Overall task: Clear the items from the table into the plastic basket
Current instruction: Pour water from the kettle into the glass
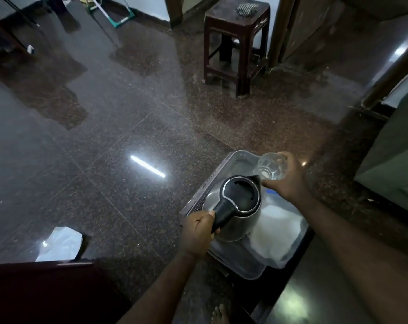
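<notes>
A clear plastic basket [239, 263] sits on the dark granite floor at the lower right. My left hand [198, 232] grips the black handle of a steel electric kettle [241, 197], which is over or inside the basket's left side. My right hand [289, 181] holds a clear drinking glass [272, 166] tilted above the basket's far end. A white plastic bag [276, 232] lies inside the basket to the right of the kettle, with a bit of blue lid [272, 192] showing behind it.
A dark red plastic stool [237, 45] with a striped cloth [246, 8] stands ahead. A dark red table edge [46, 291] fills the lower left, with a white bag [60, 244] beyond it. A dark surface [315, 288] is at lower right; a green cushion [394, 164] is at right.
</notes>
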{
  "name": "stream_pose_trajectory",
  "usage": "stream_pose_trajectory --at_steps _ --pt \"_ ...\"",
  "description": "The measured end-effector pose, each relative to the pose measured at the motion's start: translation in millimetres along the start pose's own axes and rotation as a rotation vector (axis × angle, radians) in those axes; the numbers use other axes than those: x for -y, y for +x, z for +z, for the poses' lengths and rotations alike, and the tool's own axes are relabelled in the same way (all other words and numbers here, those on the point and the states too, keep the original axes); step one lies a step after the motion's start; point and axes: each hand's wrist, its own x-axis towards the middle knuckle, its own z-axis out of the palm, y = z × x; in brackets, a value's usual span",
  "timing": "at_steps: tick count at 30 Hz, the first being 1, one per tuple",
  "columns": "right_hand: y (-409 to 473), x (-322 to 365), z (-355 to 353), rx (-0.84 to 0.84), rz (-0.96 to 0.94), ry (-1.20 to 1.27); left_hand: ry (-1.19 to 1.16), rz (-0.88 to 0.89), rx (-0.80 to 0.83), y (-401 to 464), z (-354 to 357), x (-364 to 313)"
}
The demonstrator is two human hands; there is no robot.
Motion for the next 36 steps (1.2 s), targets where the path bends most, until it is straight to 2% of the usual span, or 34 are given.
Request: stream_pose_trajectory --at_steps 4,9,16,26,36 --pt "-44 23 -65 -0.023 -0.021 0.08 0.046 0.071 0.124 -26 -9 -48" --pt "-113 50 -154 -0.104 -0.019 -0.013 0.068 0.107 0.249 -71 -4 -131" --pt "-220 82 -249 -0.148 0.042 0.067 0.209 0.17 0.44 -139 58 -236" --pt "-316 48 -338 -0.392 0.206 0.072 0.522 0.328 0.684 -194 175 -297" --pt "-372 19 -387 -0.531 0.257 0.056 0.753 0.334 0.852 -249 261 -326"
